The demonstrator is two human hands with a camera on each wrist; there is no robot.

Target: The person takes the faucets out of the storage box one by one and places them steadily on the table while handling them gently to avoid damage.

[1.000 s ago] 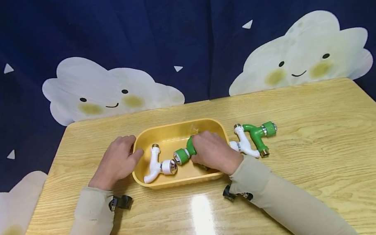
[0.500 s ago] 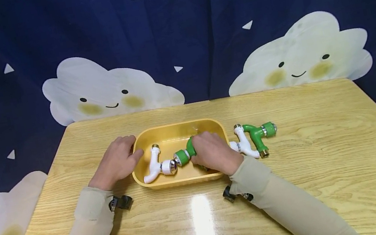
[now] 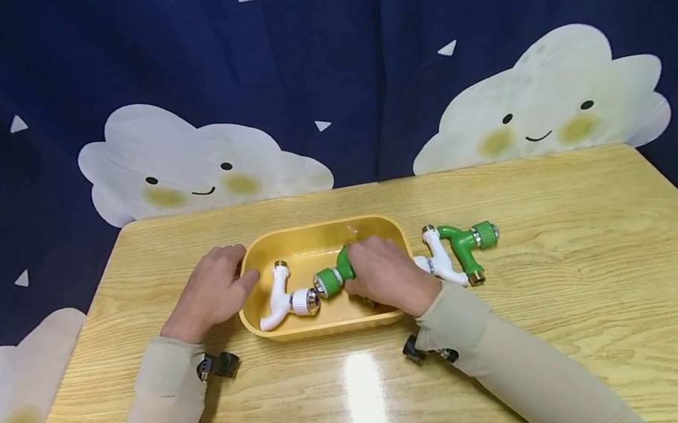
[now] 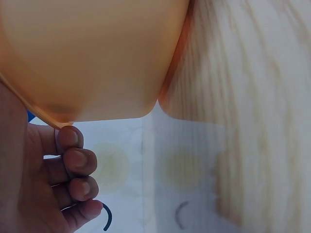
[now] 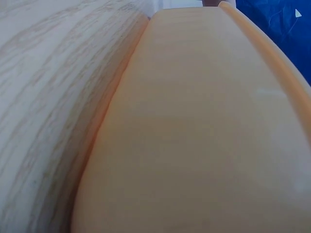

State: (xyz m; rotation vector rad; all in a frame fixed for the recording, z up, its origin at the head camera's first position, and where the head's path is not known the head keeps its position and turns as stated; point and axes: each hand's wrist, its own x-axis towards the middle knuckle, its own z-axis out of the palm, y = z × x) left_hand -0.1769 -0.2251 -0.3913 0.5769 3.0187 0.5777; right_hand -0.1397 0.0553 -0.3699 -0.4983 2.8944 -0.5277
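A yellow plastic basin stands on the table. My left hand grips its left end, thumb over the rim and fingers curled outside; the left wrist view shows those curled fingers under the rim. Inside, a white tap lies at the left. My right hand reaches over the front rim and holds a green tap by its body, its green knob pointing left toward the white tap. The right fingertips are hidden below the hand. In the right wrist view only the basin's outer wall shows.
Just right of the basin, a second white tap lies on the wooden table, partly hidden behind the right hand. Another green tap lies against it. A dark blue curtain with clouds hangs behind the table's far edge.
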